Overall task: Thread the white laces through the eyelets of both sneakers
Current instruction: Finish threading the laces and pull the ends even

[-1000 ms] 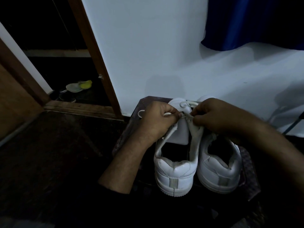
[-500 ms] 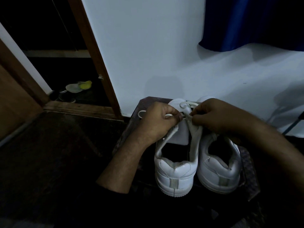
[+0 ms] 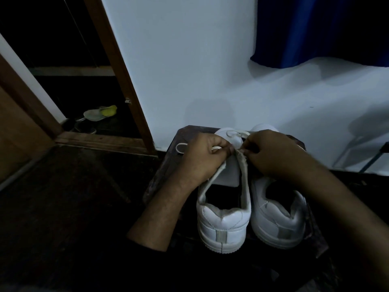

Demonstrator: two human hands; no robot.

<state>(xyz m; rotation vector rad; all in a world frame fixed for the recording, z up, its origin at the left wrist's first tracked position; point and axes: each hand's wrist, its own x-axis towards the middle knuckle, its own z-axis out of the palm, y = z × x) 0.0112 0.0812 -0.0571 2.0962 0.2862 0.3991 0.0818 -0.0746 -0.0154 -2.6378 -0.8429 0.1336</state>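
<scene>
Head view: white wall [image 3: 189,70] behind sneakers [image 3: 224,224], wooden door frame [image 3: 117,66] left.

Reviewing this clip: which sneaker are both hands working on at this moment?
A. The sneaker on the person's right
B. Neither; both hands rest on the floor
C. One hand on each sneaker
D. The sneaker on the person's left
D: the left hand and right hand meet over the eyelet flaps of the left sneaker, pinching the white lace; the right sneaker stands unlaced beside it.
</scene>
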